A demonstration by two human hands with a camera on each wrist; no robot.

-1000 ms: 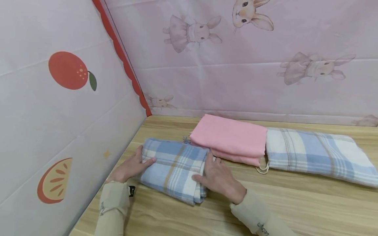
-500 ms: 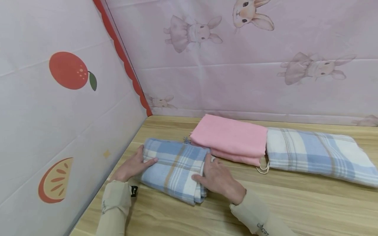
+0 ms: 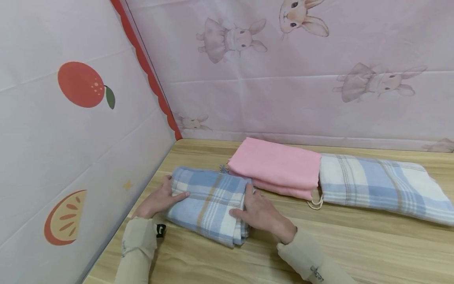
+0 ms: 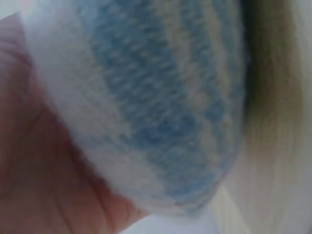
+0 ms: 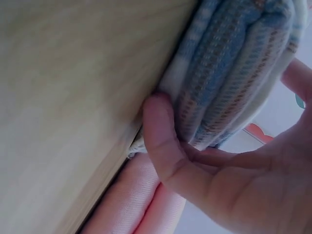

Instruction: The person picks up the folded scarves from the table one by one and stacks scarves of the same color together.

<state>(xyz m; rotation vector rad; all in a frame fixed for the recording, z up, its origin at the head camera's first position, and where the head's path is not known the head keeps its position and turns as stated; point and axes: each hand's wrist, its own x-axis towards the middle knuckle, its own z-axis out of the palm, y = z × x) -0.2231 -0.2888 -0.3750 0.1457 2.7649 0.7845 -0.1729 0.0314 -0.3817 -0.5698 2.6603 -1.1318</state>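
A folded blue-and-white plaid scarf (image 3: 209, 207) lies on the wooden table at left centre, its layers stacked. My left hand (image 3: 156, 201) grips its left end, thumb on top and fingers along the side. At the right end my right hand (image 3: 264, 215) holds the folded edges, thumb lying over the top. The right wrist view shows the fingers (image 5: 163, 131) against the layered side of the scarf (image 5: 234, 73), close to the tabletop. Blurred plaid cloth (image 4: 151, 97) fills much of the left wrist view, beside the palm (image 4: 39, 170).
Behind the right hand lies a folded pink scarf (image 3: 276, 163). Another folded blue-and-white plaid scarf (image 3: 383, 189) adjoins it on the right, with white strands (image 3: 317, 204) between them. A fruit-print wall (image 3: 117, 169) borders the left; a rabbit-print backdrop (image 3: 283, 102) stands behind the table (image 3: 337, 244).
Both hands stay at the scarf's ends with only tiny shifts; the left forearm has moved slightly to the right since the first frame. The folded scarf looks nearly unchanged.
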